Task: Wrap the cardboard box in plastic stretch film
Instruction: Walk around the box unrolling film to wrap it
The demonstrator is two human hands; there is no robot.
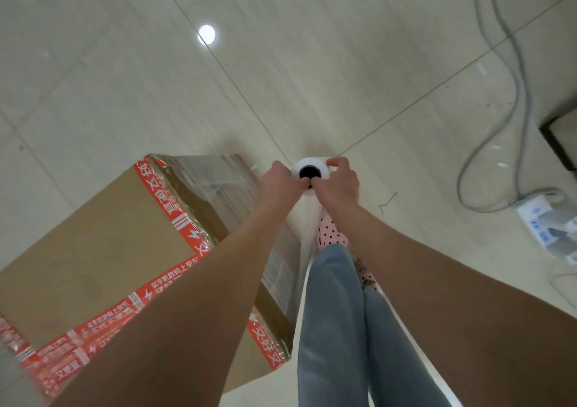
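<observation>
Floor lies open from ten to one o'clock of the film roll; cardboard box walls off eight o'clock, cables and power strip clutter three.

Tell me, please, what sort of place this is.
Probably an indoor office or storeroom: glossy pale floor tiles, a white power strip with grey cables lying on them, and a taped cardboard box.

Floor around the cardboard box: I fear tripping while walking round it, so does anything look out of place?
Yes. Loose grey cables snake across the floor at the right to a power strip, and a small twisted scrap lies near the film roll. They could catch a foot.
</observation>
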